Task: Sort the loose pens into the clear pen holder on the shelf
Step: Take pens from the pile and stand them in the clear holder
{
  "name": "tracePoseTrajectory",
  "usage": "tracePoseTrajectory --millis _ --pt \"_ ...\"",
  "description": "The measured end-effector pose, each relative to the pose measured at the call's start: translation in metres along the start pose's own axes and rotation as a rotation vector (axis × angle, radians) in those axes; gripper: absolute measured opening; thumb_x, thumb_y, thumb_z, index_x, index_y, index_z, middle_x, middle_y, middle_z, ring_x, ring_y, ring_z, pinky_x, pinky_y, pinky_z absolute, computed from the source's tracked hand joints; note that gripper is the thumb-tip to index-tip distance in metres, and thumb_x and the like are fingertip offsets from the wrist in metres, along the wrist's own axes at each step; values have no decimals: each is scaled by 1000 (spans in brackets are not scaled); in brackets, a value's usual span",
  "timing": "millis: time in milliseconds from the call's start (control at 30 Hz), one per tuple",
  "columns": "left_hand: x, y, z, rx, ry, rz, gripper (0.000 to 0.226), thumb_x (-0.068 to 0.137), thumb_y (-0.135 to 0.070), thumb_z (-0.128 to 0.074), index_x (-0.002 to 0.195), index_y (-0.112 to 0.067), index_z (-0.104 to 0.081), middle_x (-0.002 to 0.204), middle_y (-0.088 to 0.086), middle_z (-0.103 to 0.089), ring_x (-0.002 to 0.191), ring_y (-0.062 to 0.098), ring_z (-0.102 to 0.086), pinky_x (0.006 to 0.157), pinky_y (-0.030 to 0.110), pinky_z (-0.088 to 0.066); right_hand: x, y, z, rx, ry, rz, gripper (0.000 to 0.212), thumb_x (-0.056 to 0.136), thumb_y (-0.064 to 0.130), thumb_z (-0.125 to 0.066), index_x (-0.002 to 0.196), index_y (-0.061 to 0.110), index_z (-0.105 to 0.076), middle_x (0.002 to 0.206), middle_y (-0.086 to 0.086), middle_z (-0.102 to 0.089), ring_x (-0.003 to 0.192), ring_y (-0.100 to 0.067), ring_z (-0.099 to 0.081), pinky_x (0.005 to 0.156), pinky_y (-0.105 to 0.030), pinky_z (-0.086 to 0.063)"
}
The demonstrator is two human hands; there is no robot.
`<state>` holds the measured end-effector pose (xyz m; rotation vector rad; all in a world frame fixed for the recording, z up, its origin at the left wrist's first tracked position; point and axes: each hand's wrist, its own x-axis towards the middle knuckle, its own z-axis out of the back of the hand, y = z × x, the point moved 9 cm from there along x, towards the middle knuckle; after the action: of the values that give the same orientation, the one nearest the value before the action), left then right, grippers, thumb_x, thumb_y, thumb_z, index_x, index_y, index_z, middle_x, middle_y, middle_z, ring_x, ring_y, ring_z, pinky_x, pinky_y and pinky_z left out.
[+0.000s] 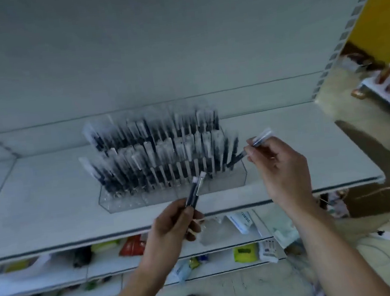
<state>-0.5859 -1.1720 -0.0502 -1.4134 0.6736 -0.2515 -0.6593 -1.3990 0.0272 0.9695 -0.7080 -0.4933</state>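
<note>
Hold the two spare pens (195, 193) pinched in your left grip (169, 226) clear at 6 o'clock of the clear pen holder (227, 180) on the shelf (248, 194), then tip upright the pen (262, 137) your right grip (278, 162) pinches at its 3 o'clock before lowering.

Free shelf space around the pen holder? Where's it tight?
Bare shelf left of the clear pen holder and right of it, past the right hand; a narrow strip along the front edge. Crowded: the holder's rear rows, packed with pens. In front, the left hand holds two pens.
</note>
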Motion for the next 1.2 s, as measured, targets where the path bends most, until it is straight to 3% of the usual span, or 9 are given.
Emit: tracePoseTrajectory --millis 100,200,300,400,567,733,933,1033,1200 --pt "-11 3 -13 -44 -99 12 18 99 -8 -47 99 -5 -65 76 2 -68 61 12 -56 54 22 -45 10 14 -17 -189 160 202 14 89 25 -67 89 11 -69 74 9 -64 61 0 -56 57 -11 -43" --pt "-18 5 -24 -57 -141 18 19 98 -7 -47 104 -11 -65 82 2 -70 66 13 -59 58 24 -48 16 21 -33 -337 222 281 17 89 28 -68 83 12 -66 68 8 -58 52 -7 -47 49 -15 -35" --pt "-23 4 -31 -33 -132 9 20 98 -8 -47 105 -13 -65 83 1 -71 69 14 -61 60 25 -50 17 14 -44 -385 241 242 23 89 34 -67 89 12 -67 80 1 -70 61 -18 -61 57 -31 -51" --pt "-23 2 -29 -28 -132 -4 18 98 -11 -48 103 -14 -65 85 3 -71 70 16 -62 62 28 -50 17 7 -48 -389 231 190 25 87 37 -68 85 11 -65 80 -2 -69 64 -21 -61 60 -35 -52" --pt "-28 -8 -27 -56 -89 -53 19 98 -14 -48 106 -14 -65 85 1 -72 70 12 -62 61 23 -50 4 5 -39 -367 194 133 27 87 36 -69 101 13 -69 93 0 -71 71 -16 -64 67 -32 -54" --pt "-25 -15 -33 -62 -24 -39 20 99 -19 -48 110 -17 -65 83 1 -71 67 13 -61 58 22 -50 -59 31 -9 -168 96 246 24 90 26 -63 111 16 -65 100 6 -63 72 0 -59 67 -9 -49" --pt "-27 -24 -53 52 88 -41 21 101 -25 -46 109 -17 -63 82 2 -71 56 14 -54 47 22 -39 -77 27 -30 -347 273 361 29 86 7 -68 112 20 -63 119 5 -48 103 -14 -56 81 -24 -51" --pt "-29 -25 -64 115 144 -43 21 101 -26 -44 110 -18 -62 83 1 -72 53 15 -56 45 22 -39 -72 20 -26 -408 279 367 19 83 10 -71 99 17 -63 109 4 -51 99 -17 -56 78 -29 -50" --pt "-19 -24 -44 11 47 33 23 102 -27 -42 112 -22 -63 90 -1 -73 64 18 -65 50 22 -44 -52 11 0 -399 187 299 12 85 17 -71 96 14 -72 104 4 -53 82 -12 -59 73 -14 -46"
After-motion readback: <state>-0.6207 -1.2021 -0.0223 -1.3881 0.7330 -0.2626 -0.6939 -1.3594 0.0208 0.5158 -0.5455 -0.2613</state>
